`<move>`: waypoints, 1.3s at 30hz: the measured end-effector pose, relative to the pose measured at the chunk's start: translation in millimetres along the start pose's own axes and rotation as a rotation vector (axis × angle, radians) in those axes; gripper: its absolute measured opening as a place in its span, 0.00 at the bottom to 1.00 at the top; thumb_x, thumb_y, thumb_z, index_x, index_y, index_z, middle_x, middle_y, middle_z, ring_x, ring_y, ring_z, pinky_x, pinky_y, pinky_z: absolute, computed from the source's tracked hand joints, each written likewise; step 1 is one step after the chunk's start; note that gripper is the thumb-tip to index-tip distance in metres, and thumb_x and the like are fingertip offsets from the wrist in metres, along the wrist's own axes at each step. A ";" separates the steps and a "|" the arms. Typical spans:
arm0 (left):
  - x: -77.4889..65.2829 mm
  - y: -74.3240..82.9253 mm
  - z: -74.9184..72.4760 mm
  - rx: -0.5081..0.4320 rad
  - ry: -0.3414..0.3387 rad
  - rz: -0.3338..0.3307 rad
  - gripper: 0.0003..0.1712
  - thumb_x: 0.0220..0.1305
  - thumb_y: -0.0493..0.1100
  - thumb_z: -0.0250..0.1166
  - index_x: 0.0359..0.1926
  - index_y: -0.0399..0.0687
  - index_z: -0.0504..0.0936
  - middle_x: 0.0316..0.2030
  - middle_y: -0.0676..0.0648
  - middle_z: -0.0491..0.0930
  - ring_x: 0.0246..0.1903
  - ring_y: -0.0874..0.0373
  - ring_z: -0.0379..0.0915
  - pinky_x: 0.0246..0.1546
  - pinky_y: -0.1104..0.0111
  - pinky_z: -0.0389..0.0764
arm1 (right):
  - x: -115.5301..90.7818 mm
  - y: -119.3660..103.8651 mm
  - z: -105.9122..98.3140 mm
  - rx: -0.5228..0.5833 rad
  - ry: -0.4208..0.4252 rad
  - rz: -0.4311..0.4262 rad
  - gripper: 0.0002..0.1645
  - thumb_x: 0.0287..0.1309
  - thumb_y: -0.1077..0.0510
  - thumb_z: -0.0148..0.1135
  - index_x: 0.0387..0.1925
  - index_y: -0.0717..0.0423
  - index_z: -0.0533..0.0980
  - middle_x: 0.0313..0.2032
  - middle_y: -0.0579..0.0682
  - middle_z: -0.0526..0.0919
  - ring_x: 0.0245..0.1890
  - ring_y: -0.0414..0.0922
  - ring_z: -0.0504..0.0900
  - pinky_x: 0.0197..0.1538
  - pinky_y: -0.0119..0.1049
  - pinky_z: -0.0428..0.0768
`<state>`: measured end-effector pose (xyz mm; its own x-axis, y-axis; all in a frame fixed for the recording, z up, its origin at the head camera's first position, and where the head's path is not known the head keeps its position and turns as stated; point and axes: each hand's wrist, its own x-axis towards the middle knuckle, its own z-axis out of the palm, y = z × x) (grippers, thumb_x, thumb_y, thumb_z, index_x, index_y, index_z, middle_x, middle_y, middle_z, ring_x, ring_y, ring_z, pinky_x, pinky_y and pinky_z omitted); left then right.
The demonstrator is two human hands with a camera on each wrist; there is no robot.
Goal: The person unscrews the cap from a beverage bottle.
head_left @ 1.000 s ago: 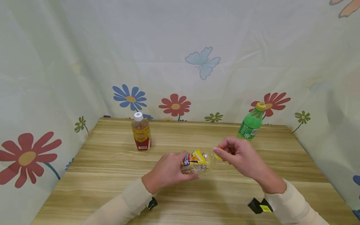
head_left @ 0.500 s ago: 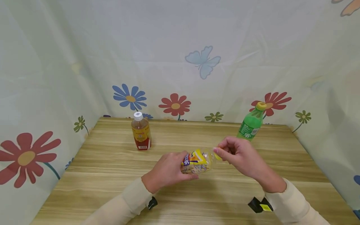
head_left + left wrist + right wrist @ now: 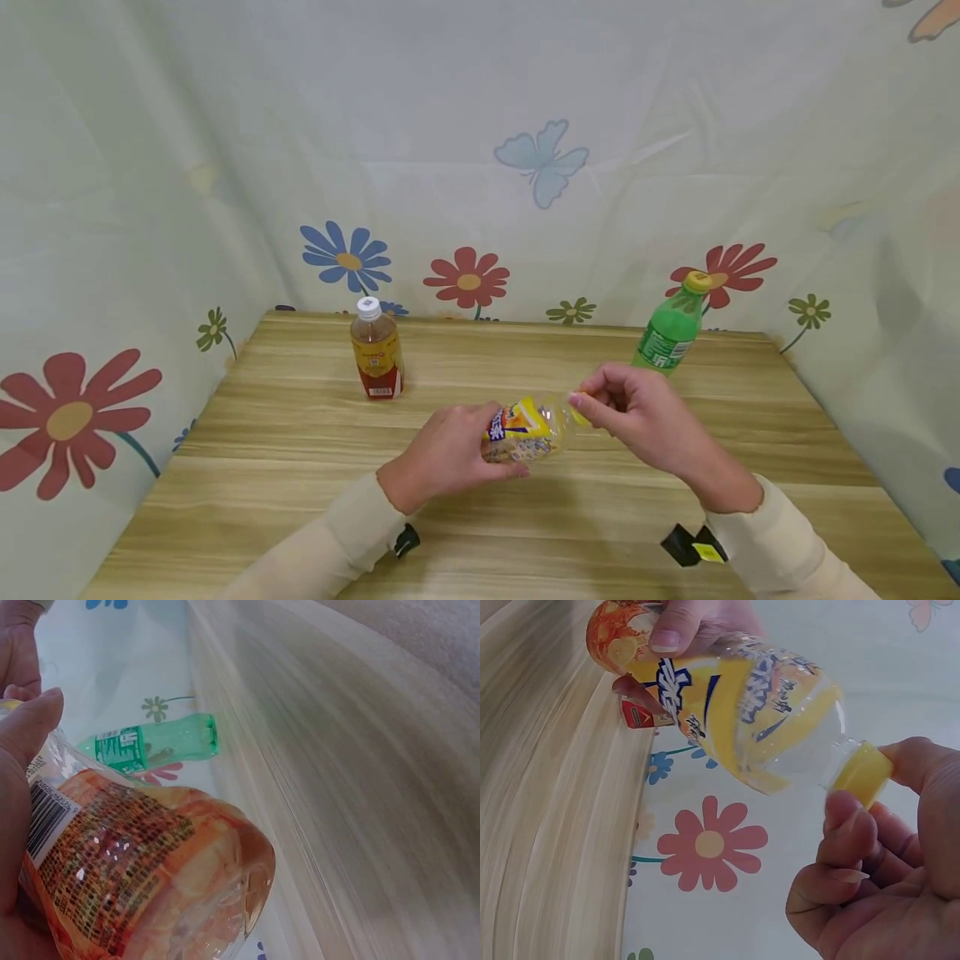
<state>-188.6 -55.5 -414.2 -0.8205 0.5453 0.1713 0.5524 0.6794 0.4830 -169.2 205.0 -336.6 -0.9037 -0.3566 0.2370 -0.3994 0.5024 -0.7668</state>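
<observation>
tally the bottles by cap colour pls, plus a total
Yellow-capped: 2, the held bottle and the green bottle
White-capped: 1, the bottle with the red and yellow label
Total: 3

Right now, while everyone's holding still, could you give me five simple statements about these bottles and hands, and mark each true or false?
1. The left hand grips the yellow-labelled clear bottle. True.
2. That bottle stands upright. False: it is tipped sideways, its neck toward the right hand.
3. The right hand's fingers pinch a yellow cap. True.
4. The green plastic bottle is at the person's left. False: the green plastic bottle is at the right, beyond the right hand.
5. The white-capped bottle stands upright on the table. True.
</observation>
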 end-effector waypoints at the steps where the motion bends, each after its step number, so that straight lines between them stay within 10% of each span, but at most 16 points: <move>1: -0.1 -0.1 0.0 -0.006 -0.004 -0.001 0.33 0.53 0.70 0.74 0.47 0.53 0.79 0.35 0.57 0.84 0.28 0.71 0.75 0.29 0.78 0.76 | -0.1 0.0 0.7 -0.007 0.006 0.000 0.07 0.68 0.57 0.67 0.34 0.55 0.80 0.23 0.46 0.78 0.19 0.37 0.72 0.22 0.31 0.73; 17: 0.7 4.7 0.8 -0.042 0.007 0.030 0.33 0.52 0.69 0.75 0.48 0.53 0.79 0.36 0.58 0.84 0.30 0.72 0.76 0.31 0.78 0.77 | 3.0 0.9 16.8 -0.197 0.250 -0.089 0.17 0.64 0.52 0.71 0.23 0.47 0.74 0.14 0.39 0.70 0.14 0.35 0.66 0.18 0.31 0.67; 39: 1.9 0.4 -1.1 -0.058 -0.040 0.038 0.32 0.54 0.70 0.74 0.49 0.54 0.79 0.37 0.58 0.84 0.31 0.72 0.76 0.32 0.78 0.78 | 2.8 4.5 22.4 -0.271 0.242 -0.176 0.11 0.66 0.61 0.67 0.28 0.50 0.74 0.17 0.38 0.67 0.16 0.32 0.62 0.18 0.29 0.64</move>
<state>-190.1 -54.8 -412.7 -0.7920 0.5901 0.1564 0.5724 0.6288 0.5263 -170.1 188.6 -352.7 -0.8152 -0.2762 0.5090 -0.5483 0.6513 -0.5246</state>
